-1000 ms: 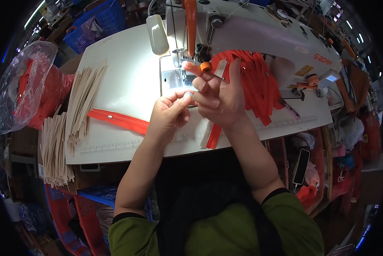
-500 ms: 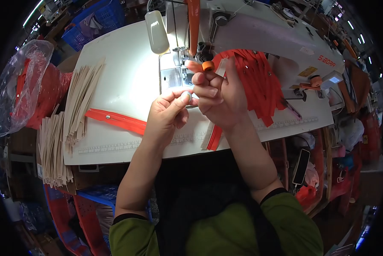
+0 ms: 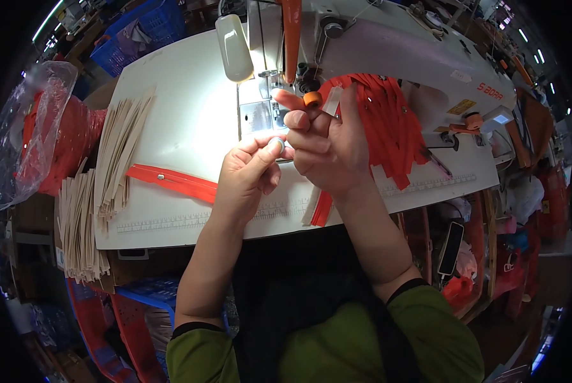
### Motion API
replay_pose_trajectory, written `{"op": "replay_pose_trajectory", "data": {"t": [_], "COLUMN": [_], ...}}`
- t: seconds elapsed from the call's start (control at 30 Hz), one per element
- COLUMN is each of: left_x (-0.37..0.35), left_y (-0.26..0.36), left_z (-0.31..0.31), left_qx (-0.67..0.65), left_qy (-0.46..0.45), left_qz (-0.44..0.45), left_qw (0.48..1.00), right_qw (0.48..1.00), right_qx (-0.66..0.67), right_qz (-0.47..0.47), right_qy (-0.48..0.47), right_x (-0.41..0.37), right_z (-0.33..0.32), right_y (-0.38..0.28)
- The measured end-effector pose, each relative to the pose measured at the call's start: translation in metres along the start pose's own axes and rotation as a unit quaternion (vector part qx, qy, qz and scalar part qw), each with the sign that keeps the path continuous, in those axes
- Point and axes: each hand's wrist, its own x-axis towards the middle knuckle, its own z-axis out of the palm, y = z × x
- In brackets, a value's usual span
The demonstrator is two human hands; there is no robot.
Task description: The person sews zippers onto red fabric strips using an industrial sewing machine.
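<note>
My left hand (image 3: 251, 167) pinches a small round metallic piece (image 3: 279, 145), perhaps a bobbin, between thumb and index finger. Close against its fingertips is my right hand (image 3: 329, 143), palm toward me, lower fingers curled in and thumb raised apart; what those fingers hold, if anything, is hidden. An orange ring (image 3: 312, 100) sits around one of its fingers. Under the right wrist a red zipper strip (image 3: 322, 209) lies alongside a beige strip (image 3: 311, 205). Just beyond both hands is the lit metal needle plate (image 3: 256, 117) of the sewing machine (image 3: 420, 54).
Many red zippers (image 3: 388, 127) are heaped right of the needle area. Another red zipper (image 3: 171, 182) lies flat at left, near beige strips (image 3: 121, 153). A ruler scale (image 3: 164, 223) runs along the front of the white table (image 3: 184, 102). A phone (image 3: 450, 249) rests below, right.
The right hand's fingers have shifted and curled slightly near the left fingertips. The left hand keeps its pinch in nearly the same place.
</note>
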Motion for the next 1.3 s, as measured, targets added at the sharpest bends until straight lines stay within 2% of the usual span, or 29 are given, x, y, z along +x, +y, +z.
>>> {"op": "replay_pose_trajectory", "data": {"t": [0.07,0.1,0.13,0.2,0.23,0.33,0.37,0.47,0.5,0.6,0.63,0.7,0.73,0.83,0.93,1.23,1.3], "left_x": [0.0,0.0,0.0,0.0,0.0,-0.001,-0.003,-0.005,-0.005,-0.009,-0.009,-0.004,-0.001,0.011,0.023,0.042,0.044], "left_y": [0.0,0.0,-0.001,-0.001,-0.001,0.0,0.001,0.004,0.004,0.0,-0.001,-0.004,-0.005,-0.004,0.008,0.017,0.015], "left_z": [-0.002,-0.002,-0.002,-0.001,0.0,0.005,0.007,0.011,0.011,0.01,0.011,0.011,0.009,0.007,0.012,0.02,0.026], "left_qx": [-0.001,-0.003,-0.005,-0.007,-0.008,0.003,0.016,0.044,0.054,0.078,0.09,0.101,0.087,0.059,0.008,-0.093,-0.106], "left_qy": [0.003,0.004,0.006,0.018,0.031,0.045,0.05,0.052,0.051,0.044,0.031,0.016,0.016,0.018,0.024,-0.021,0.042], "left_qz": [0.008,0.016,0.023,0.031,0.04,0.054,0.061,0.073,0.077,0.066,0.066,0.06,0.051,0.034,-0.012,0.009,0.006], "left_qw": [1.0,1.0,1.0,0.999,0.999,0.997,0.997,0.995,0.994,0.994,0.993,0.993,0.995,0.998,1.0,0.995,0.993], "right_qw": [0.995,0.995,0.994,0.95,0.95,0.829,0.829,0.675,0.679,0.632,0.637,0.833,0.835,0.894,0.909,0.911,0.926], "right_qx": [-0.011,-0.011,-0.106,-0.29,-0.291,-0.541,-0.539,-0.729,-0.726,-0.758,-0.754,-0.548,-0.544,-0.434,-0.395,-0.392,-0.361], "right_qz": [0.004,0.005,-0.014,-0.048,-0.048,-0.032,-0.033,-0.062,-0.058,-0.159,-0.151,-0.043,-0.04,-0.059,-0.07,-0.079,-0.079], "right_qy": [-0.096,-0.095,-0.029,0.102,0.103,0.141,0.144,0.095,0.096,0.037,0.047,0.065,0.072,0.096,0.112,0.107,0.079], "right_x": [0.003,0.001,-0.004,-0.014,-0.018,-0.03,-0.033,-0.039,-0.039,-0.048,-0.054,-0.06,-0.062,-0.059,-0.049,-0.052,-0.06], "right_z": [-0.006,-0.008,-0.009,-0.011,-0.008,0.004,0.002,-0.005,-0.007,-0.016,-0.015,-0.007,-0.009,-0.017,-0.03,-0.022,-0.026], "right_y": [0.002,0.001,0.0,0.0,0.003,0.014,0.013,0.0,-0.002,-0.004,-0.01,-0.026,-0.026,-0.023,-0.02,-0.019,-0.024]}}
